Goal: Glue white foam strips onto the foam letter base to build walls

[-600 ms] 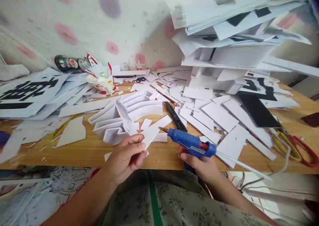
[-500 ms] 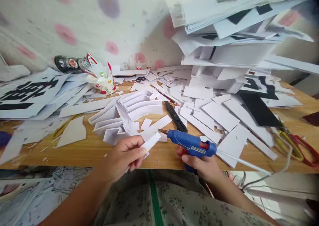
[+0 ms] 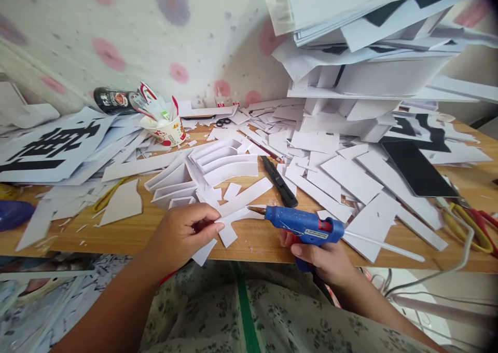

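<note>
Item 1: left hand, fingers closed on a white card strip at the near edge of the tabletop. The strip lies flat, running from under the fingertips out toward the right hand.

Item 2: right hand, wrapped tight round the grip of a blue glue gun. I see its nozzle touching or just over the strip's far end; I cannot tell which.

Item 3: black utility knife, just beyond the nozzle, among loose white offcuts.

Item 4: paper cup, well beyond the left hand.

Risks, as I judge them:
- left fingertips sit near the hot nozzle; a slip could burn them.
- glue may string onto the tabletop or bond neighbouring offcuts.
- the strip overhangs the edge and could shift if pressed unevenly.
- the gun's cord, trailing to the right, could snag the scissors.
</note>
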A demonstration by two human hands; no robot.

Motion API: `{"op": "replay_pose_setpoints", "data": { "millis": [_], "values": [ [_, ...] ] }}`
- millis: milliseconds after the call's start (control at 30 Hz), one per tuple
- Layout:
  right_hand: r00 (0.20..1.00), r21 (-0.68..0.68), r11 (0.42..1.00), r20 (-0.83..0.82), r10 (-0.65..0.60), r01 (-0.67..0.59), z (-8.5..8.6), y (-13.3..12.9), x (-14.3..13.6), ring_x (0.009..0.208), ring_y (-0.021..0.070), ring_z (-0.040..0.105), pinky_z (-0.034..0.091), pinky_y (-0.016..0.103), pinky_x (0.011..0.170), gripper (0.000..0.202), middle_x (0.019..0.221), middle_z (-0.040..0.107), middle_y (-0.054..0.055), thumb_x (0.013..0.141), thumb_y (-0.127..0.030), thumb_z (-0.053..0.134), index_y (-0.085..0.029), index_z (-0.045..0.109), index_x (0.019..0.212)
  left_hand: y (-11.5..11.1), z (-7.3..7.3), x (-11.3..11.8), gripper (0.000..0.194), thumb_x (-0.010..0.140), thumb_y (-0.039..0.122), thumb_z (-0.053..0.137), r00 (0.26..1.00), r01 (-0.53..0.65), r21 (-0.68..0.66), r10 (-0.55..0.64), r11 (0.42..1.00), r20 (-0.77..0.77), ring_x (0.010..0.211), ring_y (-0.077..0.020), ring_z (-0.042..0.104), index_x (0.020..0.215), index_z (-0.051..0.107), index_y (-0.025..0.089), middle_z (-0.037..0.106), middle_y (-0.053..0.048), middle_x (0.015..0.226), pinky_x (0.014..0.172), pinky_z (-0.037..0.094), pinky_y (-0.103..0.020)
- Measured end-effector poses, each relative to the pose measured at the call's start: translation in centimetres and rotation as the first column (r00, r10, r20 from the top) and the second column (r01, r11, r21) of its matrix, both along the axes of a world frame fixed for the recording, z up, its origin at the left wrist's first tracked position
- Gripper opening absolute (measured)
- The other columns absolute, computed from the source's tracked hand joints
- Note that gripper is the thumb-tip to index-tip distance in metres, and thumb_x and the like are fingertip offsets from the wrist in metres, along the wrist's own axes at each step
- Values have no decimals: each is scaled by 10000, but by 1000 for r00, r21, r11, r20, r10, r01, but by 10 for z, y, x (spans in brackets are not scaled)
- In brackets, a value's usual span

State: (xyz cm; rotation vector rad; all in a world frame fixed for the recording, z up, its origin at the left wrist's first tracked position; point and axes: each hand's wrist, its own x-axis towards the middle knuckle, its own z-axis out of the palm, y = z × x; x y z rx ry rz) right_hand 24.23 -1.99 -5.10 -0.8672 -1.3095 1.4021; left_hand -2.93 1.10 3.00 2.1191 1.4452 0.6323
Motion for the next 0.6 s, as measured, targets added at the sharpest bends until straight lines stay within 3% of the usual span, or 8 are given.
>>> {"op": "replay_pose_setpoints", "data": {
  "millis": [600],
  "values": [
    [999, -49, 998, -30, 42, -43, -3, -1, 1, 736, 198, 564, 464, 311, 654, 162, 699, 623, 21, 745, -352, 747, -207, 688, 702, 1, 0, -14, 208, 869, 311, 580, 993, 108, 60, -105, 992, -57, 556, -91, 508, 732, 661, 176, 594, 27, 618, 522, 367, -196]
  ]
}}
